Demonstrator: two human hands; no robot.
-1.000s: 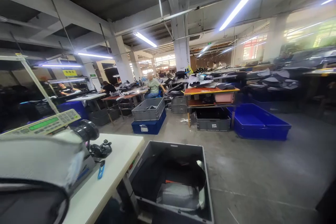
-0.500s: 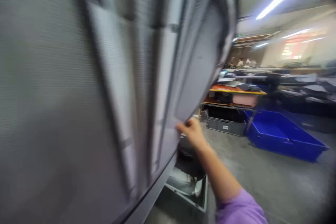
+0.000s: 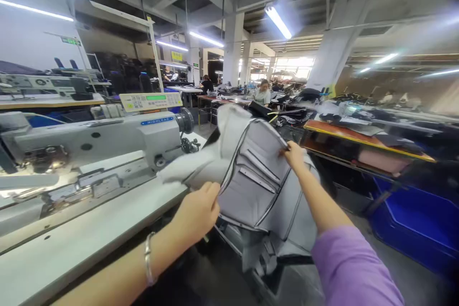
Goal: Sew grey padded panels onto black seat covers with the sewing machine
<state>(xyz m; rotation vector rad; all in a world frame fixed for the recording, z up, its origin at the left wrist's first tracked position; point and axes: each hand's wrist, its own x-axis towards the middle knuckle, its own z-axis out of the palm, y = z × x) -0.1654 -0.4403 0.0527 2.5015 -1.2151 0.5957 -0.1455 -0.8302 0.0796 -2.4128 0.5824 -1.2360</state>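
Note:
A grey fabric bag piece [image 3: 247, 201] with inner pockets and dark edging hangs between my hands. My left hand [image 3: 201, 210], with a silver bracelet at the wrist, is closed on its left edge. Fingers of my right hand [image 3: 296, 155] pinch the upper right edge. Pale, blurred fabric folds [image 3: 233, 129] rise behind the pocketed panel, and straps dangle below it. On the left stands a sewing machine [image 3: 107, 138] on a white table [image 3: 107, 229], close to my left hand.
Behind the fabric, an orange-topped table [image 3: 358, 136] carries fabric pieces. A blue bin [image 3: 416, 220] stands on the floor at the right. Another sewing machine [image 3: 43, 83] is at the far left. A person [image 3: 263, 93] sits in the background, with others farther off.
The fabric has moved down and away from the camera, showing its pockets whole. My left hand has come into view, closed on it. The view has swung left to the sewing machine.

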